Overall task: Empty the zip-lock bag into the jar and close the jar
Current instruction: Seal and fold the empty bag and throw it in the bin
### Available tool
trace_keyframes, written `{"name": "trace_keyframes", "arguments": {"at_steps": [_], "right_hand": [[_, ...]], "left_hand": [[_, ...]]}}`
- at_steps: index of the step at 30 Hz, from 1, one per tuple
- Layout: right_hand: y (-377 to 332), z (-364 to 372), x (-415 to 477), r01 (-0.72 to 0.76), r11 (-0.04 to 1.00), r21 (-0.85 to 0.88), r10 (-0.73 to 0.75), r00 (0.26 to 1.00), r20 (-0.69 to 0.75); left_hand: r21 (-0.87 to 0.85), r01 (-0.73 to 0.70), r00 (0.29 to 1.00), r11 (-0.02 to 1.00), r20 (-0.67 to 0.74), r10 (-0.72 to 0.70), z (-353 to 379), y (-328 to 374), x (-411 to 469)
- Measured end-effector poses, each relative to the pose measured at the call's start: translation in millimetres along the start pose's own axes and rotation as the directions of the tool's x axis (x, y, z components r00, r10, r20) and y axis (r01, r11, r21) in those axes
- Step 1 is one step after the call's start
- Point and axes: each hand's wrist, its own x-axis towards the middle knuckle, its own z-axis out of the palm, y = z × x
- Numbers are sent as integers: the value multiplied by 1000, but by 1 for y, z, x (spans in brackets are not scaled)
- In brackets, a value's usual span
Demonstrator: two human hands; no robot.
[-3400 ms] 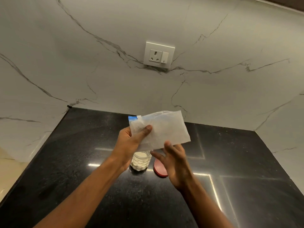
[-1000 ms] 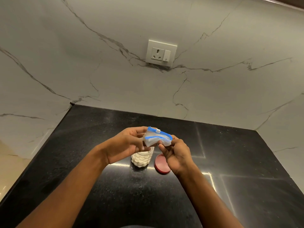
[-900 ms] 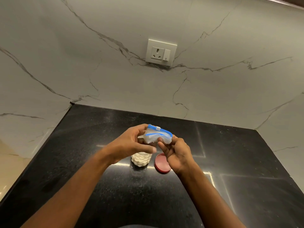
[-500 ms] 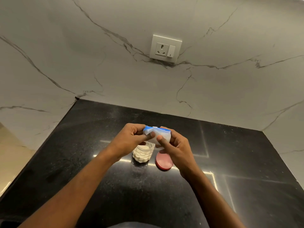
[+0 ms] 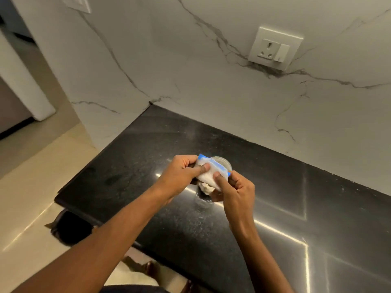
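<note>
I have the folded bag (image 5: pixel 208 173) pinched between my left hand (image 5: pixel 179 176) and right hand (image 5: pixel 234 191) at mid-frame, both closed on it, probably to keep it compact. The jar (image 5: pixel 220 163) stands open right behind it. All this is over a black counter (image 5: pixel 148 149), below a marble wall (image 5: pixel 211 81) with a socket (image 5: pixel 275 48) at upper right.

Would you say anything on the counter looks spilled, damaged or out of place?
Nothing stands out: both hands, left and right, hold the folded bag over the open jar; no spill shows.
</note>
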Motion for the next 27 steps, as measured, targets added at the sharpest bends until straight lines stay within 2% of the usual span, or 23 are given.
{"name": "trace_keyframes", "arguments": {"at_steps": [3,9,16,19,22,27], "right_hand": [[8,18,-9,-59,998,-6,60,994,87],[1,83,-31,-347,922,173,285,908,307],[0,207,-82,-446,869,216,366,871,328],[-1,271,-110,-472,855,217,388,858,335],[5,341,-133,-473,861,186,393,852,346],[49,447,-157,-528,848,38,477,794,377]], "left_hand": [[4,23,987,1000,-158,-22,-25,-8,-10],[-17,15,941,1000,-339,-20,-85,-23,-45],[-199,-12,880,980,-468,-84,-212,-48,-107],[-274,4,810,962,-562,-163,-282,-74,-140],[-315,41,706,948,-663,-250,-349,-108,-170],[-359,144,575,922,-728,-374,-426,-171,-199]]}}
